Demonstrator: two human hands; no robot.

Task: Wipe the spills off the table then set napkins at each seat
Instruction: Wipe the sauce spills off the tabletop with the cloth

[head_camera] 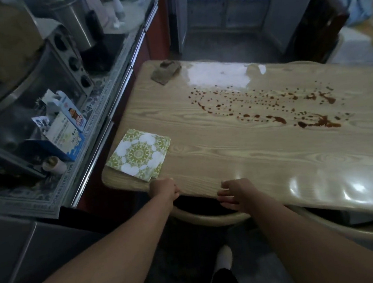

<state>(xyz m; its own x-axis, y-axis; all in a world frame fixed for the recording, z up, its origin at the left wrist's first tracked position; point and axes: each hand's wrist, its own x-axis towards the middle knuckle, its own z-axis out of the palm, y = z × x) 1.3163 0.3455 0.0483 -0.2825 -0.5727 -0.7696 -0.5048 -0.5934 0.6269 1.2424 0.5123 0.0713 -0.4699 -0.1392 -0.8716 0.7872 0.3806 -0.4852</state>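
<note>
Left hand (164,188) curls on the bench (263,156) edge, its grip holding nothing; napkins (139,154) lie just beside at 11 o'clock. The cloth (165,71) lies far at 12. Right hand (236,193), loosely open and empty, is nearer the spill (270,111) at 1 o'clock.

- The table (240,158) stands before the person, with a counter (110,84) along its left side.
- A stack of napkins (139,154) lies on the table's near left corner.
- A cloth (165,71) lies on the far left corner.
- The spills (269,109) spread across the table's middle and right, well apart from the napkins.
- The left hand (164,189) rests at the near edge, just beside the napkins; the right hand (237,194) is at the same edge, to its right.
- Cartons (64,126) stand on the counter, left of the napkins.
</note>
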